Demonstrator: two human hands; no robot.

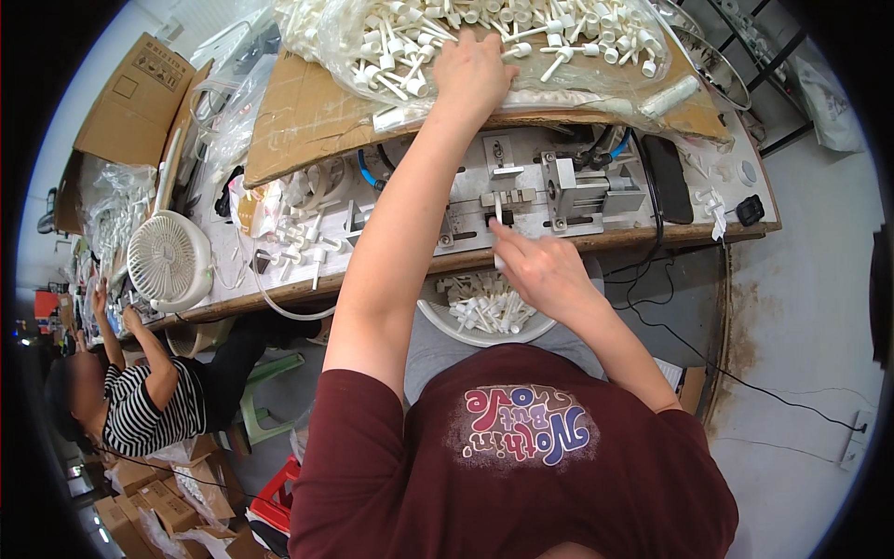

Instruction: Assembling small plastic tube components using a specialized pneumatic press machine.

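Observation:
My left hand [473, 73] reaches across the bench onto a heap of white plastic parts [596, 28], each with a round cap and a thin stem. Its fingers are apart among the nearest pieces, and nothing shows in its grip. Lower and to the right, my right hand [548, 272] is at a metal fixture [510, 197] near the bench's front edge. Its index fingertip meets the lower end of a white stem [498, 207] in the fixture. The other fingers are curled, with a bit of white by the thumb; the palm side is hidden.
A white basin [447, 321] of similar parts sits below the bench edge. Cardboard [307, 121] under the heap overhangs the fixture. A metal cylinder block [596, 191], black phone [666, 177], cables and white fan [169, 259] flank it. Another person [154, 396] works at left.

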